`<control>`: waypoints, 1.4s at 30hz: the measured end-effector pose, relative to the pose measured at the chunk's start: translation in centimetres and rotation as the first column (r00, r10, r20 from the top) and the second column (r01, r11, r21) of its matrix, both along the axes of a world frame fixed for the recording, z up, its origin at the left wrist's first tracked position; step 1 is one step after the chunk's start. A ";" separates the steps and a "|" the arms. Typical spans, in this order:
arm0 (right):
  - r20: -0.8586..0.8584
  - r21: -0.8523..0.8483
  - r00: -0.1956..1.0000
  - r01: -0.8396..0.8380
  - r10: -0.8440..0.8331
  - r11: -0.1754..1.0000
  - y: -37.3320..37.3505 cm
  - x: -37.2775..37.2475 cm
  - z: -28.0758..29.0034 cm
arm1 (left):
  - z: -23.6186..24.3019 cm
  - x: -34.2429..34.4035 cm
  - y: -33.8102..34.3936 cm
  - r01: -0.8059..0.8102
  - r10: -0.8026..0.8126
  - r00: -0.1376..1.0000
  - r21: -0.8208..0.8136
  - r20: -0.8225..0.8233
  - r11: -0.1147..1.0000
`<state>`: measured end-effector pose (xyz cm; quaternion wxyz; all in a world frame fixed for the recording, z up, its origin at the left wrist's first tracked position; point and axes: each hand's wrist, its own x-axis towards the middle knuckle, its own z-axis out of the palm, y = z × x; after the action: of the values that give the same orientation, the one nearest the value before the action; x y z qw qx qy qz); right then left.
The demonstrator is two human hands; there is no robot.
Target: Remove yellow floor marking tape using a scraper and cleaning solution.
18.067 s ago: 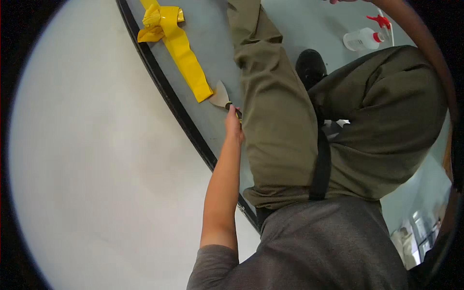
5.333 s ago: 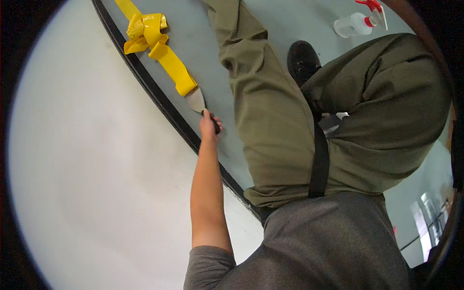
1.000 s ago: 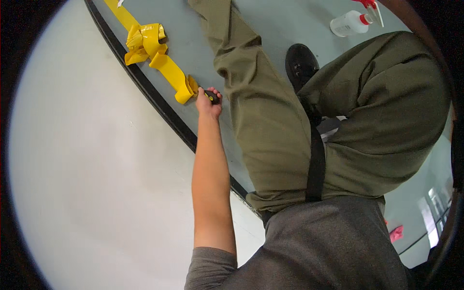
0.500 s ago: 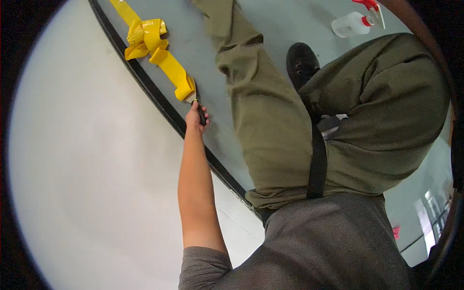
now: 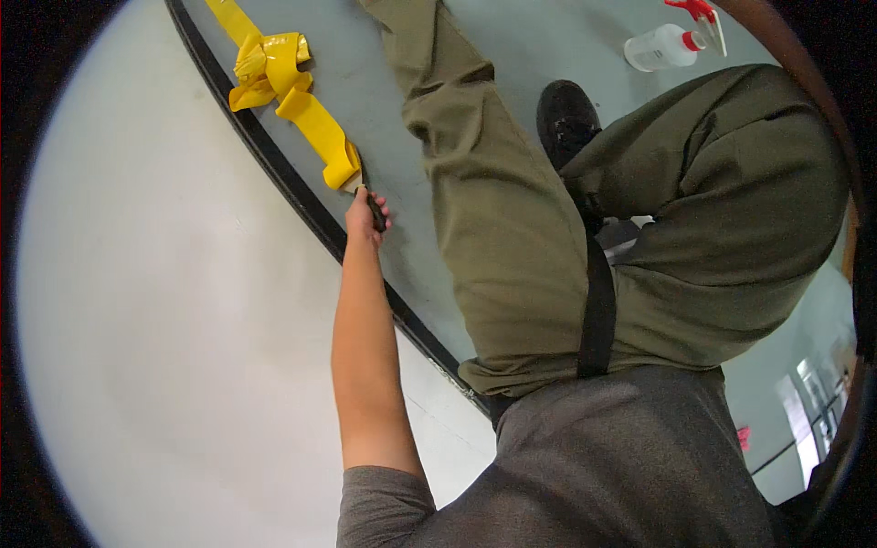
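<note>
Through the head feed I'm seeing the left hand (image 5: 362, 219) with fingers wrapped round the scraper (image 5: 377, 216), blade at the yellow strip's (image 5: 318, 128) curled end on the floor (image 5: 379, 110), where too steep a push might tear it, right hand unseen, fingers unknowable.

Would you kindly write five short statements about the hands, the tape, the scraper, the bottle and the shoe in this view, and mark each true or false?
1. The left hand grips the scraper by its handle. True.
2. The scraper is at the curled end of the yellow tape. True.
3. The tape lies flat along its whole length. False: it is bunched up partway along.
4. The right hand rests on the tape. False: it is out of view.
5. The bottle stands nearer the tape than the shoe does. False: the shoe is nearer.
</note>
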<state>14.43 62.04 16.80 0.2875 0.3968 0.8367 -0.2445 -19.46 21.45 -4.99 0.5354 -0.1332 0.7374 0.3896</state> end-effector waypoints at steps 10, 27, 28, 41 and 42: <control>0.022 0.007 0.997 -0.077 0.077 0.997 0.2 -0.6 1.4 | 0.9 2.5 -5.0 -0.018 0.014 0.997 -0.049 -0.071 0.999; 0.063 0.005 0.998 0.005 -0.005 1.000 0.2 0.7 0.8 | 4.1 6.3 -4.7 0.182 -0.176 0.965 0.010 -0.193 0.983; 0.053 -0.005 0.998 -0.022 0.022 1.000 0.6 0.5 0.1 | 5.0 6.4 -4.7 0.173 -0.166 0.965 0.013 -0.201 0.985; 0.102 0.006 0.994 0.026 -0.026 1.000 -1.4 -0.2 1.4 | 1.8 -0.8 0.7 0.008 -0.015 0.993 -0.058 -0.116 0.998; 0.111 0.004 0.993 0.028 -0.028 1.000 -1.5 -0.2 1.2 | 1.8 -1.2 1.9 -0.005 -0.001 0.993 -0.050 -0.116 0.999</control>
<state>14.24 60.54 18.02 0.3299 0.4219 0.8139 -0.2251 -20.64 23.37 -3.22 0.4879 -0.1243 0.7766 0.3786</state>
